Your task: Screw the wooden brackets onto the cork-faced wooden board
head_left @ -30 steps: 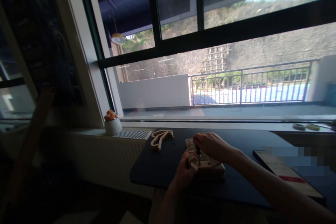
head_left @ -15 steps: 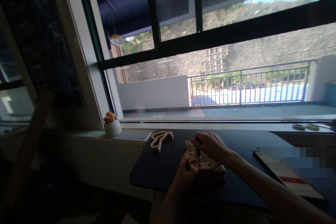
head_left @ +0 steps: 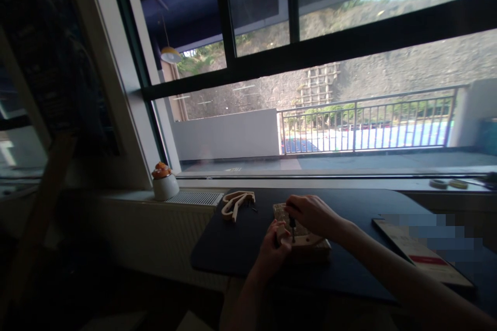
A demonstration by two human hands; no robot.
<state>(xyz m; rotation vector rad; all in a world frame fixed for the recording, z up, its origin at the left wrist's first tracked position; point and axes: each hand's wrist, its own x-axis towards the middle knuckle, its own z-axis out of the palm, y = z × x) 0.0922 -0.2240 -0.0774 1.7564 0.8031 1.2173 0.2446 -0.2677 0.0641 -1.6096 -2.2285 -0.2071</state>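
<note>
A small wooden block assembly (head_left: 308, 245) lies on the dark mat (head_left: 240, 243) near its front edge. My left hand (head_left: 274, 251) is closed on the block's left end and steadies it. My right hand (head_left: 310, 214) is closed round a small dark screwdriver (head_left: 292, 227), which stands upright with its tip on the top of the wood. A curved wooden cut-out piece (head_left: 236, 201) rests on the mat behind and to the left, apart from both hands.
A white pot with an orange top (head_left: 164, 182) stands on the sill beside a radiator grille (head_left: 196, 198). A printed sheet (head_left: 421, 256) lies at the right of the mat. Small ring-like items (head_left: 446, 184) sit far right on the sill. The window spans the back.
Both hands stay on the wooden block and screwdriver; the right hand has shifted only slightly. The view has drifted a little.
</note>
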